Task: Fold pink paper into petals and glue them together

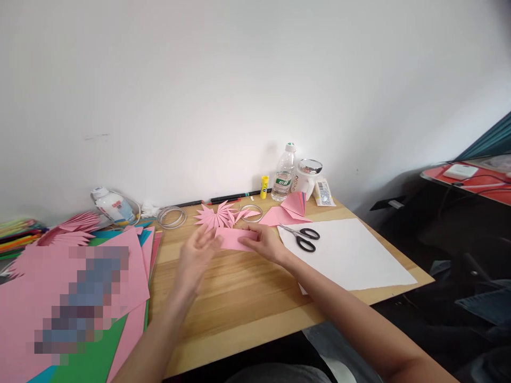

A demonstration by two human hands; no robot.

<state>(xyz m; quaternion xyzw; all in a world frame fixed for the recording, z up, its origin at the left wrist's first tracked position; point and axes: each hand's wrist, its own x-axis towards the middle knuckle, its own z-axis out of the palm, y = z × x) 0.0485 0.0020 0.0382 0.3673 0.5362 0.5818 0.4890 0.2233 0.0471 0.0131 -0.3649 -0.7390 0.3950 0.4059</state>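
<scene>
A folded pink paper point(235, 238) lies on the wooden table point(239, 298) near its middle. My right hand point(265, 244) rests on the paper's right end, fingers curled over its edge and pressing it down. My left hand point(197, 255) is at the paper's left end, fingers stretched out and slightly blurred, touching or just off the paper. Behind the paper lies a pink fan-shaped cut paper piece point(215, 215).
Black-handled scissors point(303, 236) lie on a white sheet point(351, 255) at right. More pink folded paper point(289, 210), a water bottle point(284, 173), a white mug point(307, 178), a glue stick point(264, 187) and tape rolls point(171, 217) stand behind. Coloured sheets point(80, 298) are stacked at left.
</scene>
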